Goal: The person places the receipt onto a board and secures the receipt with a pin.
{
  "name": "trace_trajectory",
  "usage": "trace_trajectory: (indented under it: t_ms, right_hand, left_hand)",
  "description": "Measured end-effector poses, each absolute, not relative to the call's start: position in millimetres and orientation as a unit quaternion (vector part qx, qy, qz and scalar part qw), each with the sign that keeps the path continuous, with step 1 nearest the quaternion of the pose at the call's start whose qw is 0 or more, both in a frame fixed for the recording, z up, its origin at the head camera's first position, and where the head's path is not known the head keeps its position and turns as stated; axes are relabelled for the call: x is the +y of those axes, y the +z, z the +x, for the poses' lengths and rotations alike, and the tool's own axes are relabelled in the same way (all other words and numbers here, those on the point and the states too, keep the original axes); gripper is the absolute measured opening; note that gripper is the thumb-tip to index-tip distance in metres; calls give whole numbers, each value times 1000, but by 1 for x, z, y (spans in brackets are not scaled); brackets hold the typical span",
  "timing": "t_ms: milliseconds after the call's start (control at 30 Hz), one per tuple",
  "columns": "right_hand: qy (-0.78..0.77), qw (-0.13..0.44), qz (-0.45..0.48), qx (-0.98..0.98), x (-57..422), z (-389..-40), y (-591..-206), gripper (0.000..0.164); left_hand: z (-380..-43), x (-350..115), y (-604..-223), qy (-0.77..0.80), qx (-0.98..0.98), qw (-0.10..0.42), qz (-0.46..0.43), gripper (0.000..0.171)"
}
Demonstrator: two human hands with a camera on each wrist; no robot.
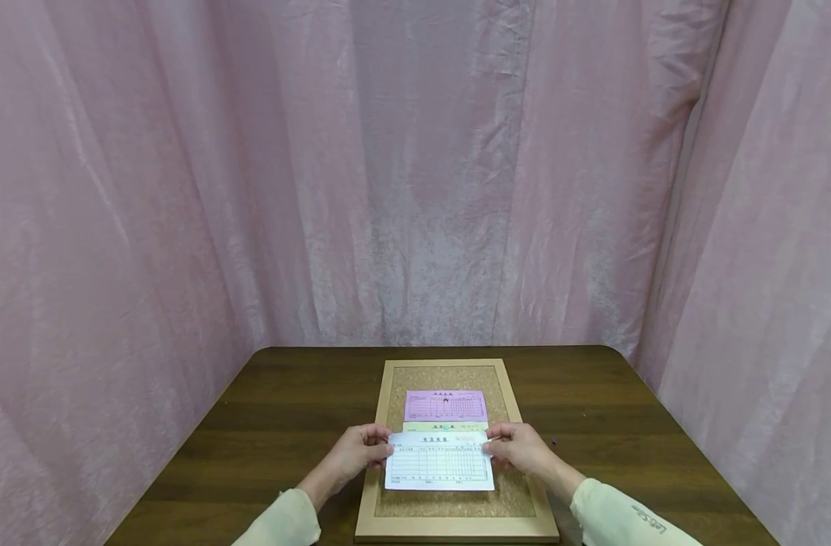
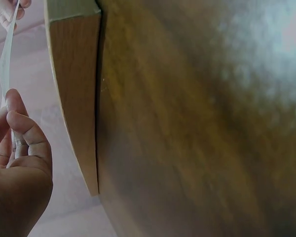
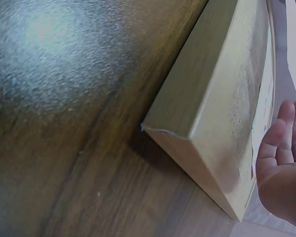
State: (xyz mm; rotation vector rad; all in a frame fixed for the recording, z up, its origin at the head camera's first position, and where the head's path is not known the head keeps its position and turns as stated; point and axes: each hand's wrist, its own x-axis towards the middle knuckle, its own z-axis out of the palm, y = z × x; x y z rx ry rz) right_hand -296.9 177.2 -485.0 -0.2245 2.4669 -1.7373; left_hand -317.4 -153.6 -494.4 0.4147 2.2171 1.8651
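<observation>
A white printed form (image 1: 439, 462) is held level between both hands, above a wood-framed cork board (image 1: 456, 506). My left hand (image 1: 361, 450) pinches its left edge between thumb and fingers; in the left wrist view the left hand (image 2: 24, 148) shows the sheet nearly edge-on. At the opposite edge my right hand (image 1: 521, 449) pinches the paper, and the right wrist view catches that hand (image 3: 283, 163) beside the board's frame. Behind the white form, a pink form (image 1: 425, 409) lies on the cork with a dark pin on it. A yellow form (image 1: 422, 427) is mostly covered by the white one.
The board lies on a dark brown wooden table (image 1: 286, 402). A small purple thing (image 1: 554, 440) sits on the tabletop right of the board. Pink curtains (image 1: 436, 189) hang behind the table and on both sides.
</observation>
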Motion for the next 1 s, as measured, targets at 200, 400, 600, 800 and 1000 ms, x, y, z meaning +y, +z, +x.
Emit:
trace_trajectory:
  t_ms: [200,400,600,800,1000]
  right_hand:
    - [-595,68,-76,797,180,-296,-490,19]
    - [-604,80,-65,791,180,-294,-493,20]
    - [-608,90,-60,787,180,-293,-495,19]
    - [-605,99,-71,787,182,-290,-496,19]
    - [-594,110,-71,794,184,-286,-496,21]
  left_hand:
    - [-315,-150,-497,627,759,108,142,24]
    - [-313,-146,-499,618,767,100,141,20]
    - [-308,-144,-497,609,772,103,149,18]
    - [-304,-144,-498,604,772,109,162,21]
    - [-306,-141,-503,588,781,115,173,25]
